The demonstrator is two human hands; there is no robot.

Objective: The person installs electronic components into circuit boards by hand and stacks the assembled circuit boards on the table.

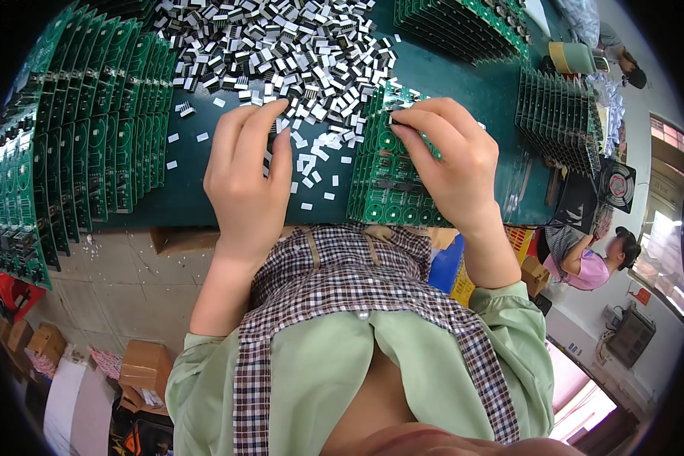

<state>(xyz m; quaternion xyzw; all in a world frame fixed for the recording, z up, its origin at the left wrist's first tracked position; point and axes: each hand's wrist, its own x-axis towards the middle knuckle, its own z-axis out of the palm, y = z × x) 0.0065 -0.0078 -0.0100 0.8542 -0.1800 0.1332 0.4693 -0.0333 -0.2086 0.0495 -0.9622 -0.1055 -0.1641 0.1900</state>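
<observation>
My left hand [247,171] is at the near edge of a heap of small black-and-white electronic components [281,53], some with rows of pins. Its thumb and index finger curl toward each other; what sits between them cannot be made out. To the right, my right hand [456,159] pinches a small electronic component [393,118] between thumb and index finger, just over a green circuit board [391,171]. This board lies on others like it at the table's near edge, with round outlines along it. The right fingers hide part of its far end.
Racked green circuit boards [99,129] stand at the left, with more board stacks [463,30] at the back and right [558,118]. Small white pieces [308,163] are scattered on the green table [194,175]. A black fan [617,185] stands at right; another person [585,262] sits beyond.
</observation>
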